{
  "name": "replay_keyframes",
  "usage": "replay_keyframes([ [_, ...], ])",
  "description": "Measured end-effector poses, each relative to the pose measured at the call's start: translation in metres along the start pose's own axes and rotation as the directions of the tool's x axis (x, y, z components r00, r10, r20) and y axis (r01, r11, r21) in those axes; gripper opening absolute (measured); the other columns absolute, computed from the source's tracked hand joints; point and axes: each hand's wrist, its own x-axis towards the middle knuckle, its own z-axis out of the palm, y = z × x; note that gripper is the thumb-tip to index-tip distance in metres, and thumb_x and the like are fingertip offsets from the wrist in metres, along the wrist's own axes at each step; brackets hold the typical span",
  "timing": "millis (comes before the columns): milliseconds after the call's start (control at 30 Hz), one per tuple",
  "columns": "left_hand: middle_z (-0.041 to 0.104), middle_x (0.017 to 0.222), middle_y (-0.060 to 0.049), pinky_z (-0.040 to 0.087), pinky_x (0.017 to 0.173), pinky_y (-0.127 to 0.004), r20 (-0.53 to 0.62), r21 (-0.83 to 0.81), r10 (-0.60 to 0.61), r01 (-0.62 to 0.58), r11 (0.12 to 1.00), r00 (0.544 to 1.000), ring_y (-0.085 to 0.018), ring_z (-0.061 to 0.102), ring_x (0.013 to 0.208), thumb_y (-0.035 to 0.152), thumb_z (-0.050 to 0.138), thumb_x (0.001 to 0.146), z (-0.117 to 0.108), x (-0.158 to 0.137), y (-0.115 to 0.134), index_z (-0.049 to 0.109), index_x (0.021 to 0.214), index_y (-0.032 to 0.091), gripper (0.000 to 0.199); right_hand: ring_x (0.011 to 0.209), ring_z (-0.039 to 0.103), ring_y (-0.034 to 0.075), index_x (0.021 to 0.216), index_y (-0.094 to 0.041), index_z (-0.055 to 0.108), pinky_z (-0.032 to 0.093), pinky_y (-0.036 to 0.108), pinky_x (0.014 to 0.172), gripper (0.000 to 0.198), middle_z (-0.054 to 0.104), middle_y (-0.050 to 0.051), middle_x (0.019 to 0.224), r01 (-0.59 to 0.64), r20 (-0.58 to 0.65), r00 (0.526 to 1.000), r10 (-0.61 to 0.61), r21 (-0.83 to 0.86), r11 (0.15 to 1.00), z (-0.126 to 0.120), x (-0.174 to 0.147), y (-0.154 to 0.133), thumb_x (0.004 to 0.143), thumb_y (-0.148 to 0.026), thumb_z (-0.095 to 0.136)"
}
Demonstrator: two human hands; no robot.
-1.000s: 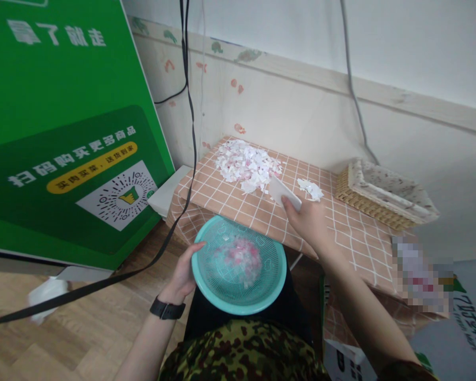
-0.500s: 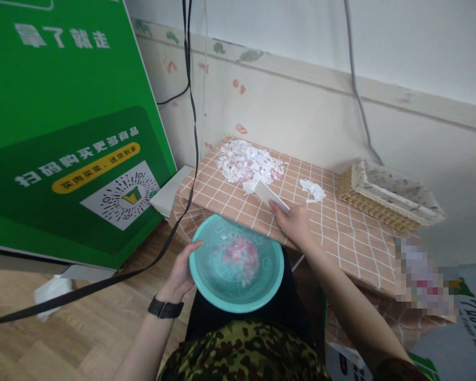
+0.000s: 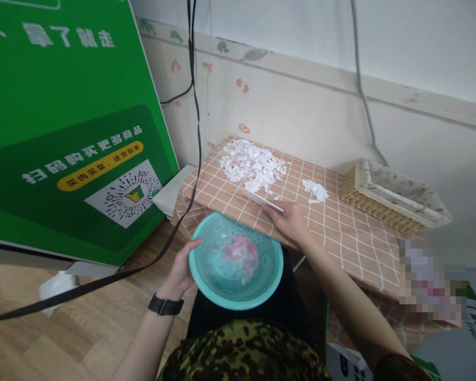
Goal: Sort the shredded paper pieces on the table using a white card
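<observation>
My left hand (image 3: 183,267) grips the rim of a turquoise plastic colander (image 3: 206,288), thumb over the edge, just below the table's front edge. Pink and white scraps (image 3: 240,254) lie at the bottom of the colander. In my right hand (image 3: 289,218) is a flat white card-like piece (image 3: 264,201), held low over the checked tablecloth near the front edge. Behind it spreads a heap of white and pink paper scraps (image 3: 252,163). A smaller pile of white scraps (image 3: 315,190) sits further right on the cloth.
A wicker basket with a cloth lining (image 3: 396,196) stands at the table's right end. To the left rises a big green panel (image 3: 63,106) with white lettering. A black strap (image 3: 174,230) hangs across the view in front of the table's left corner.
My right hand has drawn the white piece slightly back from the heap toward the table's front edge, turning it flatter. The left hand and colander stay nearly in place.
</observation>
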Motion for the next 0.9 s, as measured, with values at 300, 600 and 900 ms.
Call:
replay_keyframes([
  [300, 0.073, 0.070, -0.006, 0.052, 0.063, -0.030, 0.008, -0.014, 0.017, -0.017, 1.000, 1.000, -0.019, 0.066, 0.059, 0.022, 0.063, 0.072, 0.001, 0.000, -0.001, 0.070, 0.079, 0.012, 0.014, 0.066, 0.062, 0.015, 0.097, -0.021, 0.070, 0.044, 0.025, 0.060, 0.030, 0.070, 0.004, 0.082, 0.042, 0.177, 0.982, -0.071, 0.164, 0.986, -0.007, -0.018, -0.020, 0.087, -0.038, 0.048],
  [600, 0.073, 0.072, -0.007, 0.052, 0.064, -0.031, 0.011, -0.030, 0.001, -0.001, 1.000, 1.000, -0.020, 0.066, 0.061, 0.024, 0.063, 0.073, 0.001, -0.001, -0.002, 0.069, 0.082, 0.012, 0.017, 0.053, 0.055, 0.014, 0.073, -0.018, 0.068, 0.039, 0.024, 0.050, 0.034, 0.062, 0.001, 0.059, -0.053, 0.122, 0.992, 0.035, 0.153, 0.987, -0.011, -0.031, -0.025, 0.085, -0.042, 0.048],
  [900, 0.073, 0.071, -0.008, 0.051, 0.068, -0.034, 0.006, -0.010, -0.008, 0.008, 1.000, 1.000, -0.022, 0.067, 0.063, 0.024, 0.063, 0.072, 0.001, 0.001, -0.009, 0.069, 0.082, 0.012, 0.017, 0.065, 0.063, 0.020, 0.103, -0.020, 0.066, 0.041, 0.029, 0.058, 0.033, 0.070, 0.009, 0.078, -0.070, -0.135, 0.990, 0.035, -0.258, 0.964, 0.006, -0.025, -0.007, 0.088, -0.036, 0.041],
])
